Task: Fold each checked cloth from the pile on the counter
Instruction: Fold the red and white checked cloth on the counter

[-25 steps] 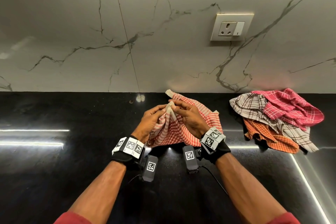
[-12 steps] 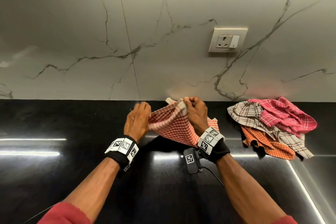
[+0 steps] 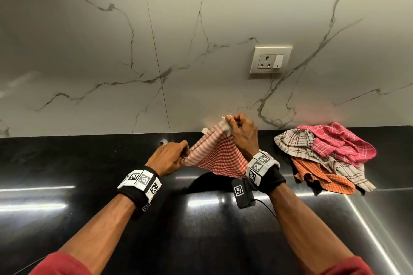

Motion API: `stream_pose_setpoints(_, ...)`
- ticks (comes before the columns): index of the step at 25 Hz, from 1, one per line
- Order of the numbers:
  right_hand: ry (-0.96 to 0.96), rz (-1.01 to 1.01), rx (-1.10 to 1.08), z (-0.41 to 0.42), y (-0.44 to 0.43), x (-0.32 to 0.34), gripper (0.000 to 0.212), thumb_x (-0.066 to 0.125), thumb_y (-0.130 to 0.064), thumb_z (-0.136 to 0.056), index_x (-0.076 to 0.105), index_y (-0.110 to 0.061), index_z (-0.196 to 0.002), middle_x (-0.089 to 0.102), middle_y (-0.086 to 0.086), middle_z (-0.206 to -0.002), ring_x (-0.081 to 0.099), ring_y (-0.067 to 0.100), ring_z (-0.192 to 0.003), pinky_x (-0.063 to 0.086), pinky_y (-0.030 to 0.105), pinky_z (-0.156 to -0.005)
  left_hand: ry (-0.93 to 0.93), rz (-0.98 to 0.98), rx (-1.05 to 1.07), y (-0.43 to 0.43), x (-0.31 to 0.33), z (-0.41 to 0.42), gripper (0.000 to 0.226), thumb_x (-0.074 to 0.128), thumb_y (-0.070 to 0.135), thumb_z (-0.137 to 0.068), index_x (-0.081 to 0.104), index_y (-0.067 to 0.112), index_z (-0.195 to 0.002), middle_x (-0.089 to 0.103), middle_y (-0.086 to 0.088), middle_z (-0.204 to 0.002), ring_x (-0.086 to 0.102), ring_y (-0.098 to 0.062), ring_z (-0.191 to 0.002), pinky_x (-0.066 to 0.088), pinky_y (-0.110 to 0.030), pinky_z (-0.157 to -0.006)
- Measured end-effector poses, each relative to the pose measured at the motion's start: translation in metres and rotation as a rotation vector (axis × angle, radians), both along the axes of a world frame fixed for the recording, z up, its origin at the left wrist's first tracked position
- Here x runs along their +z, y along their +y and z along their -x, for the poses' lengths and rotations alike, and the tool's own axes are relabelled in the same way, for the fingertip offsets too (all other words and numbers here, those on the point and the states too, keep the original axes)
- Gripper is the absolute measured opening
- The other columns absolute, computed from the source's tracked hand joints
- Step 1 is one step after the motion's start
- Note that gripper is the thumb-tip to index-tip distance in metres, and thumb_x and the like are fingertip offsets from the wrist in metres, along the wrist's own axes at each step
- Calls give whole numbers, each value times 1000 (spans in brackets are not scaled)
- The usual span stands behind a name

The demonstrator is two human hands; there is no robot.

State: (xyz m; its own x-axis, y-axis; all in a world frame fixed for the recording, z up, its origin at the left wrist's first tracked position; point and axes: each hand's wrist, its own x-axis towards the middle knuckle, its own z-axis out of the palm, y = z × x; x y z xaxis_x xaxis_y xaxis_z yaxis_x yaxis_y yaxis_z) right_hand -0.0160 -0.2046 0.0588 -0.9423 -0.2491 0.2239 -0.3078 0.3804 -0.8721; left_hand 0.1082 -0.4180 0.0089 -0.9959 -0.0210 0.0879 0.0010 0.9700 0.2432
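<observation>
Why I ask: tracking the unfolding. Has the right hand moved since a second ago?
Yes. The right hand, pinching the checked cloth, rose and shifted right toward the cloth pile.

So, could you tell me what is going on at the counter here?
A person holds a red-and-white checked cloth above the black counter. The left hand pinches one edge and the right hand pinches a corner higher up, stretching it between them; it is not yet folded. To the right, a pink cloth, a beige cloth and an orange cloth lie crumpled in a pile.
</observation>
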Motion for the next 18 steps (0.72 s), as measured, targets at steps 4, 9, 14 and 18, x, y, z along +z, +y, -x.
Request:
stream_pose_setpoints(4, 92, -27, -10, -4, -2, 2, 27, 60, -31, -96, 65, -5, -94, 63, 9, -95, 59, 17, -83, 48, 23, -69, -190, -19, 0, 1, -2, 8, 25, 63, 32, -90, 70, 28, -113, 71, 0, -105, 67, -20, -94, 55, -35, -79)
stream_pose_setpoints(9, -35, -23, -190, 11, 9, 10, 35, 52, -37, -99, 62, -4, -95, 65, 12, -91, 60, 27, -87, 45, 34, -72, -137, -272, 66, 3, 0, 0, 44, 49, 59, -89, 72, 22, -91, 65, 6, -86, 60, -10, -75, 53, -36, -71)
stream_pose_setpoints(14, 78, 51, -236, 11, 6, 33, 28, 56, -35, -97, 61, -8, -92, 68, 12, -91, 62, 25, -82, 46, 29, -67, 490, -595, 276, -18, 64, 3, 52, 59, 56, -85, 61, 10, -61, 60, -6, -55, 56, -13, -51, 47, -32, -53)
stream_pose_setpoints(18, 238, 88, -257, 6, -15, 75, 28, 56, -36, -97, 64, -9, -91, 70, 9, -89, 62, 25, -80, 43, 30, -68, 570, -868, 310, -39, 123, 17, 69, 62, 61, -83, 60, -6, -69, 60, -27, -66, 57, -18, -57, 53, -32, -56)
